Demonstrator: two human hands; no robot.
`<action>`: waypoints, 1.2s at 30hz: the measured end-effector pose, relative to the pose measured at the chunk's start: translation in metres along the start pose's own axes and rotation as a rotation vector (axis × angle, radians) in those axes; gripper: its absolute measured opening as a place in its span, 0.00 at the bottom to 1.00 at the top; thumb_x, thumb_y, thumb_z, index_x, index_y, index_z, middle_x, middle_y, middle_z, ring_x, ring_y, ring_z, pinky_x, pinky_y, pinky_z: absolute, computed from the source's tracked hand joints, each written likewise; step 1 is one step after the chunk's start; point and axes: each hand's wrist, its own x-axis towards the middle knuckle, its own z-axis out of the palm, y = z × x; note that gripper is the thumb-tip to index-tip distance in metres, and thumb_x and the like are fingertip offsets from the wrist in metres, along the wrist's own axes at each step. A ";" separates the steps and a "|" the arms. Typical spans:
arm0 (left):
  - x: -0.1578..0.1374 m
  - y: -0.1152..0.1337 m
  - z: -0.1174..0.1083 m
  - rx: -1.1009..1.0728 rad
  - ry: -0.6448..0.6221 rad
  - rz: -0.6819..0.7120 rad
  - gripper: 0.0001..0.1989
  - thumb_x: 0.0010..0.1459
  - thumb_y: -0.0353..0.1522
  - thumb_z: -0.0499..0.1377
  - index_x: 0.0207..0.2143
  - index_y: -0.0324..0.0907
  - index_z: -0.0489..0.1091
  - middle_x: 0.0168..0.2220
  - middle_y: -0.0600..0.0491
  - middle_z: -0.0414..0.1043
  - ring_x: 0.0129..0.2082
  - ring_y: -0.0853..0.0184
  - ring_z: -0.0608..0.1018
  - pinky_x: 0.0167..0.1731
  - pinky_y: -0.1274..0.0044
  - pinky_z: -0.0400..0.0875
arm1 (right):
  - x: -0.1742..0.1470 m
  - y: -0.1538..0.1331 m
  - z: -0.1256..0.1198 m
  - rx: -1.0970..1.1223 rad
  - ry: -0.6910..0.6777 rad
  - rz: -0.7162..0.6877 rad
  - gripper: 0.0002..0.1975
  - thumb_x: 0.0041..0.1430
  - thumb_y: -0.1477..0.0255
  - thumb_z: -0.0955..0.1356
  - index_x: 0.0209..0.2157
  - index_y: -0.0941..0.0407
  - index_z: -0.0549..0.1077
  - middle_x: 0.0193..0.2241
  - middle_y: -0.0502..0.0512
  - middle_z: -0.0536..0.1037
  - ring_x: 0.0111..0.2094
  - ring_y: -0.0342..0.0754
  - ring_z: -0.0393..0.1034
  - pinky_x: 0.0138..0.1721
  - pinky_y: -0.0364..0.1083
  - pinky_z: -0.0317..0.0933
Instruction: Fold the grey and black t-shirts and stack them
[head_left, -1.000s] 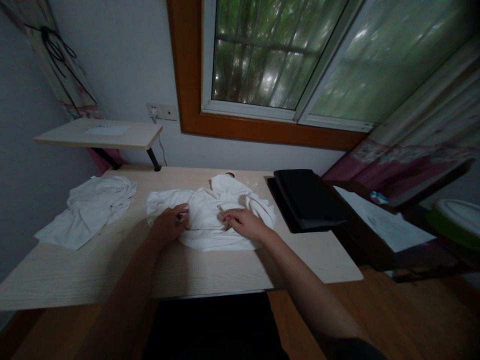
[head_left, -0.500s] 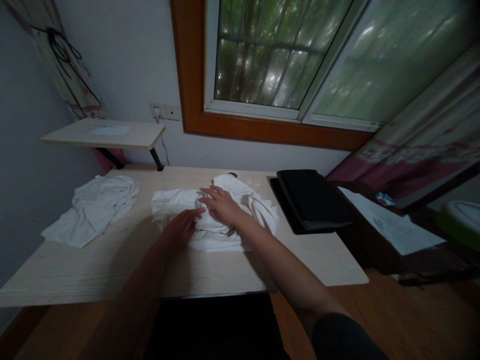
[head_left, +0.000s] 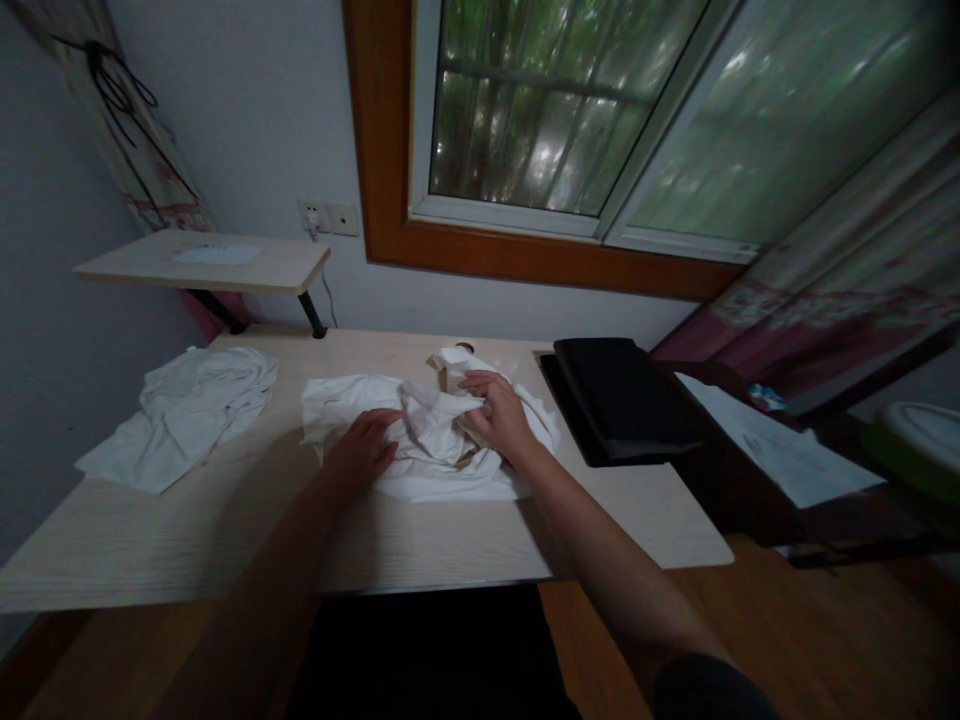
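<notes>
A crumpled white cloth, perhaps a garment, lies bunched on the light wooden table in front of me. My right hand pinches part of it on the right side and holds a fold raised, stretched towards the middle. On the cloth's left part rests my left hand, its thumb apart from the fingers and no fabric visibly gripped. Some of the cloth is hidden beneath both hands. Farther left is a second white cloth, loosely heaped and touched by neither hand.
A black folder lies on the table's right side. A small raised shelf with a paper on it stands at the back left. Beyond the right edge are a dark surface with a sheet of paper and a green object. The window is behind.
My right hand has moved right from the cloth's middle, drawing a fold up and across with it. My left hand has shifted slightly left, apart from the right one.
</notes>
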 end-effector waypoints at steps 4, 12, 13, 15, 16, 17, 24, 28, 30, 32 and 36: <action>0.001 0.001 0.002 -0.024 -0.027 -0.030 0.27 0.66 0.28 0.54 0.66 0.46 0.58 0.61 0.42 0.66 0.50 0.61 0.77 0.53 0.63 0.76 | -0.017 -0.010 -0.013 -0.088 -0.061 -0.059 0.05 0.59 0.71 0.68 0.38 0.50 0.69 0.42 0.58 0.80 0.51 0.59 0.73 0.57 0.61 0.61; 0.000 0.008 0.003 -0.005 -0.127 -0.067 0.29 0.65 0.30 0.56 0.68 0.49 0.59 0.46 0.51 0.75 0.40 0.64 0.79 0.43 0.72 0.76 | -0.032 -0.062 -0.007 -0.202 -0.315 -0.261 0.07 0.71 0.67 0.64 0.42 0.53 0.72 0.34 0.57 0.81 0.37 0.52 0.75 0.41 0.49 0.64; -0.001 0.008 0.003 0.001 -0.155 -0.071 0.32 0.65 0.29 0.56 0.69 0.50 0.57 0.44 0.52 0.75 0.38 0.65 0.79 0.42 0.73 0.76 | -0.033 -0.068 -0.006 -0.201 -0.352 -0.274 0.07 0.72 0.67 0.64 0.42 0.53 0.72 0.34 0.56 0.81 0.36 0.51 0.75 0.40 0.48 0.64; -0.003 0.008 0.003 0.021 -0.214 -0.063 0.35 0.64 0.30 0.57 0.71 0.53 0.53 0.43 0.53 0.75 0.38 0.65 0.79 0.41 0.74 0.74 | -0.033 -0.077 -0.004 -0.206 -0.416 -0.278 0.08 0.73 0.67 0.63 0.41 0.52 0.73 0.33 0.55 0.81 0.35 0.49 0.75 0.40 0.47 0.63; -0.003 0.008 0.003 0.034 -0.240 -0.052 0.36 0.65 0.30 0.57 0.72 0.55 0.52 0.42 0.53 0.75 0.39 0.65 0.79 0.41 0.74 0.74 | -0.033 -0.081 -0.003 -0.206 -0.443 -0.280 0.09 0.73 0.67 0.63 0.41 0.52 0.73 0.33 0.54 0.81 0.35 0.49 0.75 0.39 0.47 0.63; -0.003 0.007 0.003 0.049 -0.262 -0.037 0.36 0.65 0.30 0.57 0.72 0.56 0.51 0.43 0.53 0.75 0.39 0.64 0.79 0.42 0.74 0.73 | -0.033 -0.084 -0.003 -0.206 -0.468 -0.284 0.09 0.73 0.66 0.63 0.40 0.52 0.73 0.33 0.54 0.81 0.34 0.48 0.75 0.39 0.47 0.63; -0.002 0.009 0.004 0.123 -0.335 -0.005 0.36 0.67 0.28 0.52 0.73 0.59 0.48 0.45 0.52 0.73 0.40 0.63 0.79 0.40 0.74 0.73 | -0.032 -0.100 -0.011 -0.143 -0.574 -0.352 0.12 0.73 0.67 0.62 0.45 0.53 0.77 0.34 0.55 0.82 0.37 0.49 0.76 0.38 0.46 0.65; -0.002 0.009 0.004 0.128 -0.354 -0.041 0.31 0.68 0.30 0.52 0.71 0.55 0.53 0.48 0.50 0.73 0.42 0.62 0.79 0.43 0.73 0.73 | -0.028 -0.098 -0.020 -0.062 -0.533 -0.307 0.13 0.73 0.67 0.62 0.48 0.53 0.78 0.40 0.56 0.83 0.41 0.49 0.78 0.44 0.48 0.68; -0.001 0.010 0.003 0.134 -0.375 -0.069 0.29 0.68 0.30 0.51 0.70 0.52 0.55 0.50 0.49 0.73 0.45 0.61 0.79 0.46 0.72 0.73 | -0.023 -0.090 -0.024 -0.047 -0.490 -0.263 0.13 0.73 0.68 0.63 0.48 0.53 0.78 0.41 0.56 0.84 0.43 0.50 0.78 0.48 0.49 0.68; -0.001 0.012 0.002 0.136 -0.390 -0.091 0.28 0.69 0.31 0.51 0.69 0.49 0.57 0.50 0.47 0.73 0.47 0.61 0.79 0.48 0.71 0.73 | -0.017 -0.077 -0.027 -0.046 -0.429 -0.207 0.13 0.73 0.68 0.63 0.47 0.54 0.79 0.42 0.58 0.84 0.46 0.51 0.77 0.51 0.51 0.68; 0.000 0.015 0.000 0.114 -0.359 -0.097 0.26 0.70 0.31 0.50 0.69 0.48 0.57 0.49 0.47 0.74 0.48 0.61 0.79 0.49 0.70 0.73 | -0.011 -0.039 -0.026 -0.070 -0.317 -0.057 0.14 0.73 0.69 0.63 0.51 0.55 0.79 0.49 0.60 0.82 0.54 0.53 0.74 0.59 0.56 0.65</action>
